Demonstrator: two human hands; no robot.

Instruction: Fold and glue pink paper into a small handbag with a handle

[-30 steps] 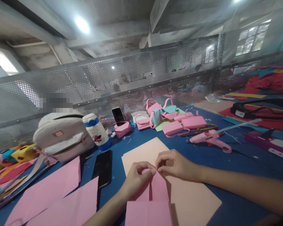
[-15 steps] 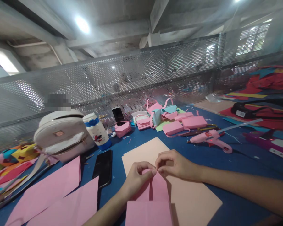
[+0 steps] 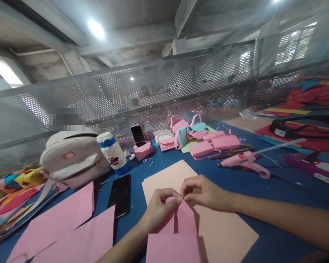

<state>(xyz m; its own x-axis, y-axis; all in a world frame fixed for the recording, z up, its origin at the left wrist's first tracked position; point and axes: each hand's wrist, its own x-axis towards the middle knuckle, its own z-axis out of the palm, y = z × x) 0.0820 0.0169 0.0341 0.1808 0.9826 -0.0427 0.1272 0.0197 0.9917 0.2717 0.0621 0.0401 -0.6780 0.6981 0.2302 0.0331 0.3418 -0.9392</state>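
Note:
A folded pink paper bag (image 3: 173, 248) stands at the bottom middle, over peach paper sheets (image 3: 224, 233). Its far end narrows to a point, where both hands meet. My left hand (image 3: 164, 204) pinches the pink paper there between thumb and fingers. Curled close beside it, my right hand (image 3: 201, 191) has its thumb and fingertips together at the same tip; they seem to grip the paper's edge. The fingers hide the exact point of contact.
A pink glue gun (image 3: 246, 162) lies to the right. Small paper bags (image 3: 201, 149) cluster at the back. Left are a black phone (image 3: 120, 195), a bottle (image 3: 112, 153), a backpack (image 3: 71, 157) and pink sheets (image 3: 63, 219). Behind runs a perforated metal panel (image 3: 159, 91).

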